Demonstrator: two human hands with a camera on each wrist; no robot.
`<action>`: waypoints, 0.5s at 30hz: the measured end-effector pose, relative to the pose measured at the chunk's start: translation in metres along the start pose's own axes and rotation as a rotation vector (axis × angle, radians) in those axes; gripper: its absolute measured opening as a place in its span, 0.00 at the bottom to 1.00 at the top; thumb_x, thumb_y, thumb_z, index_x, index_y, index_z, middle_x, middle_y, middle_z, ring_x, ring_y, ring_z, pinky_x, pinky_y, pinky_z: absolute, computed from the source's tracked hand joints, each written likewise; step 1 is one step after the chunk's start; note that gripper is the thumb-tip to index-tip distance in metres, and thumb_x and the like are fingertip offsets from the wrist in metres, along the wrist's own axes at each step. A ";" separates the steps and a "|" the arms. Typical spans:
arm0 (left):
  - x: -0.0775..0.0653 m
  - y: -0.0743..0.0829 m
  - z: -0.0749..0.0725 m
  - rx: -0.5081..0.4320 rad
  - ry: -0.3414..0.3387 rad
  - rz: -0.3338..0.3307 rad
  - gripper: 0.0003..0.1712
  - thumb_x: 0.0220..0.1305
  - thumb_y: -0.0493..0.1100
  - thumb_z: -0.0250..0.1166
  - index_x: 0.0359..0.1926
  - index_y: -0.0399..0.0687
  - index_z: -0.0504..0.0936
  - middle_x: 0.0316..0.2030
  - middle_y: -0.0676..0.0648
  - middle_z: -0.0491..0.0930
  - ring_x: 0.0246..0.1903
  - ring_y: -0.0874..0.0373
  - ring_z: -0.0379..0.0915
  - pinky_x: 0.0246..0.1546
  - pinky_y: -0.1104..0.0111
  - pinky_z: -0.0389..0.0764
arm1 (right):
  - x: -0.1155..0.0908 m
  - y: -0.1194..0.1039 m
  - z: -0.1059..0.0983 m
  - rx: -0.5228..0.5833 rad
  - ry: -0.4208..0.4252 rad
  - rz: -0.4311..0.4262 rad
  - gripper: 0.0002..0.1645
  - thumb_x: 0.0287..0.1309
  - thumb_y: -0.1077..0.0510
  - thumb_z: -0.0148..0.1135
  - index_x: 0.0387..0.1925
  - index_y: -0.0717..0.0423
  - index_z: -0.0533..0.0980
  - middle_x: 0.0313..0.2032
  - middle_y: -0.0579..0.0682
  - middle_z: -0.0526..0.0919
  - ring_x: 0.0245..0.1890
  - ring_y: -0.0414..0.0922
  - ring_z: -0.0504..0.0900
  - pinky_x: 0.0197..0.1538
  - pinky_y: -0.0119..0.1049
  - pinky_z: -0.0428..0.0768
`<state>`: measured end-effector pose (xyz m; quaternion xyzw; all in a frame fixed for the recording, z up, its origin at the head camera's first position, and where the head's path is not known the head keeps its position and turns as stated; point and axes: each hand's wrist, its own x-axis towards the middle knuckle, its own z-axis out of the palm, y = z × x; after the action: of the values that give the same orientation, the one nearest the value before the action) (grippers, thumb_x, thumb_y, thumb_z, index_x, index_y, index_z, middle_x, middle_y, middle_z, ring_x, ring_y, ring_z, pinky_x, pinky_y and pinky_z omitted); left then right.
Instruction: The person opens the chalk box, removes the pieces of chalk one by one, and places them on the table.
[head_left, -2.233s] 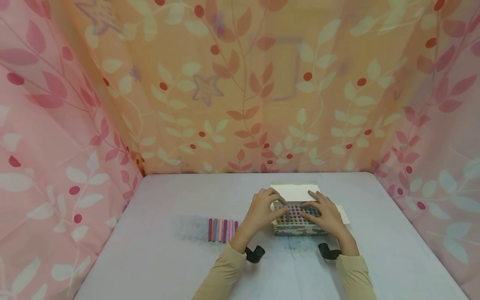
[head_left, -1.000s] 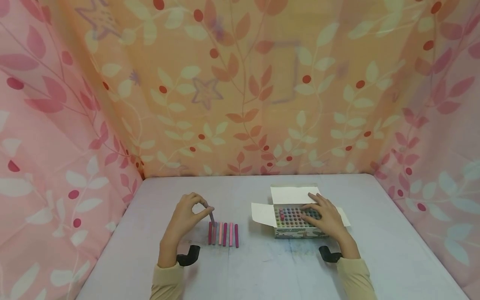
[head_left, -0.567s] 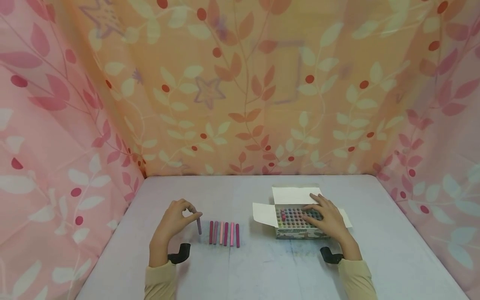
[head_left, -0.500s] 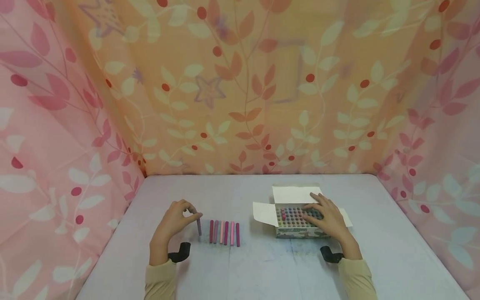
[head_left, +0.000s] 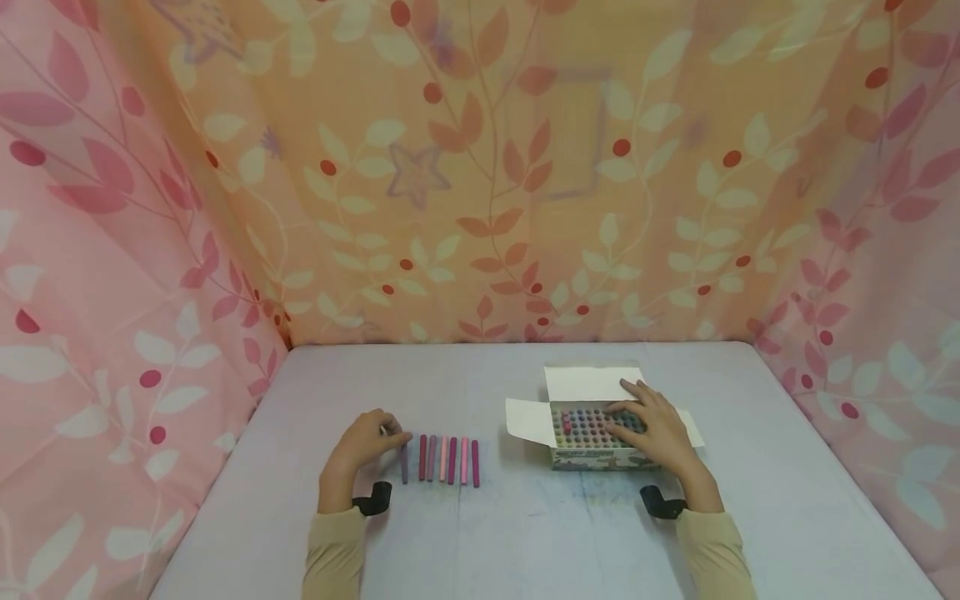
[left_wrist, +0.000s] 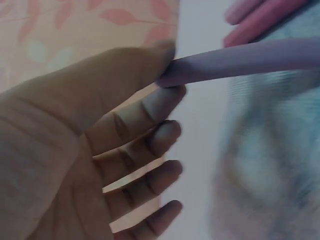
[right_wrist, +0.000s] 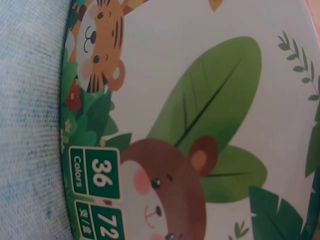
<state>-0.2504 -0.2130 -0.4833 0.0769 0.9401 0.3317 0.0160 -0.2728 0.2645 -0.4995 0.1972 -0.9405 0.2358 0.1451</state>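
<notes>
Pinching purple chalk (left_wrist: pixel 240 62) (left grip (head_left: pixel 365 439))

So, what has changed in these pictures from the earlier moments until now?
The left hand left the box, carried a purple stick to the left and lowered it onto the table, at the left end of the row of sticks. It still pinches the stick's end. The right hand stayed on the open box, and the box did not move.

The box (right_wrist: pixel 200 100) side reads "Colors" beside "36"; below it, "72".
</notes>
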 end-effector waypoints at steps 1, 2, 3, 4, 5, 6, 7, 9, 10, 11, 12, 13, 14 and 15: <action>0.002 -0.002 0.003 0.008 0.016 -0.002 0.12 0.53 0.49 0.68 0.22 0.47 0.80 0.27 0.50 0.75 0.29 0.59 0.68 0.30 0.65 0.69 | 0.000 0.000 0.000 -0.002 -0.002 0.002 0.16 0.47 0.45 0.68 0.39 0.43 0.80 0.64 0.58 0.63 0.66 0.62 0.55 0.61 0.64 0.51; 0.004 -0.003 0.006 0.015 0.032 -0.008 0.11 0.53 0.49 0.68 0.22 0.48 0.80 0.27 0.50 0.75 0.29 0.58 0.68 0.31 0.65 0.70 | 0.001 -0.001 -0.001 -0.001 -0.004 0.005 0.16 0.47 0.45 0.68 0.39 0.43 0.80 0.64 0.58 0.63 0.66 0.62 0.55 0.61 0.64 0.51; 0.006 -0.004 0.008 0.025 0.045 -0.013 0.12 0.53 0.49 0.68 0.22 0.48 0.80 0.27 0.50 0.75 0.29 0.59 0.69 0.31 0.64 0.70 | 0.001 -0.001 -0.001 -0.001 -0.005 0.009 0.16 0.47 0.45 0.68 0.39 0.43 0.80 0.64 0.58 0.63 0.66 0.62 0.54 0.61 0.65 0.51; 0.007 -0.005 0.011 0.031 0.058 -0.017 0.12 0.53 0.49 0.68 0.22 0.48 0.80 0.27 0.51 0.76 0.29 0.59 0.69 0.32 0.63 0.71 | 0.001 -0.001 -0.002 -0.001 -0.008 0.012 0.16 0.47 0.45 0.68 0.39 0.43 0.80 0.64 0.58 0.63 0.66 0.62 0.54 0.61 0.65 0.51; 0.008 -0.005 0.013 0.039 0.065 -0.021 0.12 0.53 0.49 0.68 0.22 0.48 0.80 0.26 0.51 0.76 0.29 0.59 0.70 0.32 0.62 0.71 | 0.001 -0.001 -0.002 -0.002 -0.011 0.015 0.16 0.47 0.45 0.68 0.39 0.43 0.80 0.64 0.58 0.63 0.66 0.62 0.54 0.61 0.65 0.51; 0.009 -0.005 0.016 0.054 0.074 -0.023 0.12 0.53 0.50 0.68 0.22 0.49 0.80 0.26 0.51 0.76 0.29 0.59 0.70 0.32 0.61 0.71 | 0.001 -0.001 -0.002 -0.001 -0.014 0.017 0.16 0.47 0.44 0.68 0.39 0.43 0.80 0.65 0.58 0.63 0.66 0.62 0.54 0.60 0.65 0.51; 0.010 -0.006 0.018 0.068 0.084 -0.023 0.12 0.53 0.50 0.68 0.22 0.49 0.80 0.25 0.52 0.76 0.28 0.59 0.70 0.32 0.60 0.71 | 0.001 -0.002 -0.002 -0.001 -0.014 0.017 0.16 0.47 0.45 0.68 0.39 0.43 0.80 0.65 0.58 0.63 0.66 0.62 0.54 0.60 0.65 0.51; 0.011 -0.006 0.023 0.097 0.102 -0.027 0.12 0.53 0.51 0.68 0.22 0.50 0.80 0.24 0.53 0.76 0.27 0.59 0.70 0.33 0.58 0.70 | 0.001 -0.002 -0.002 -0.001 -0.012 0.016 0.16 0.47 0.45 0.68 0.39 0.43 0.80 0.64 0.58 0.63 0.66 0.62 0.55 0.60 0.65 0.51; 0.012 -0.006 0.025 0.113 0.109 -0.027 0.12 0.53 0.51 0.68 0.22 0.51 0.79 0.23 0.53 0.75 0.27 0.59 0.69 0.34 0.57 0.69 | 0.001 -0.002 -0.002 -0.002 -0.010 0.012 0.16 0.47 0.45 0.69 0.39 0.43 0.80 0.64 0.58 0.64 0.66 0.62 0.55 0.61 0.65 0.51; 0.013 -0.006 0.027 0.129 0.115 -0.027 0.12 0.52 0.52 0.68 0.21 0.51 0.79 0.22 0.53 0.74 0.27 0.59 0.69 0.34 0.56 0.68 | 0.000 -0.002 -0.001 -0.001 -0.007 0.010 0.16 0.47 0.45 0.69 0.39 0.43 0.80 0.64 0.58 0.64 0.66 0.62 0.55 0.61 0.64 0.51; 0.013 -0.007 0.029 0.143 0.123 -0.028 0.13 0.52 0.52 0.68 0.21 0.52 0.79 0.22 0.53 0.73 0.27 0.58 0.68 0.34 0.56 0.67 | 0.000 -0.002 -0.001 -0.002 -0.005 0.006 0.16 0.47 0.45 0.69 0.39 0.43 0.80 0.64 0.58 0.64 0.66 0.63 0.55 0.61 0.64 0.52; 0.014 -0.007 0.031 0.160 0.132 -0.030 0.14 0.52 0.53 0.68 0.21 0.52 0.78 0.22 0.53 0.72 0.27 0.57 0.67 0.35 0.55 0.66 | 0.000 -0.002 -0.001 -0.003 -0.002 0.003 0.16 0.47 0.45 0.69 0.39 0.43 0.80 0.64 0.58 0.64 0.66 0.63 0.55 0.61 0.64 0.52; 0.014 -0.008 0.032 0.182 0.138 -0.036 0.14 0.52 0.54 0.68 0.20 0.52 0.78 0.22 0.53 0.71 0.28 0.56 0.66 0.35 0.55 0.65 | 0.000 -0.001 -0.001 -0.004 -0.001 0.001 0.16 0.47 0.45 0.69 0.39 0.43 0.80 0.64 0.58 0.64 0.66 0.63 0.55 0.61 0.64 0.52; 0.015 -0.008 0.033 0.204 0.143 -0.039 0.15 0.52 0.55 0.68 0.20 0.52 0.77 0.22 0.53 0.70 0.28 0.55 0.65 0.35 0.55 0.64 | 0.000 -0.001 -0.001 -0.004 0.000 0.002 0.16 0.47 0.45 0.69 0.39 0.43 0.80 0.64 0.58 0.64 0.66 0.62 0.55 0.61 0.64 0.52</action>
<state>-0.2635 -0.1965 -0.5143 0.0361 0.9690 0.2387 -0.0527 -0.2722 0.2639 -0.4984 0.1961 -0.9411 0.2339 0.1451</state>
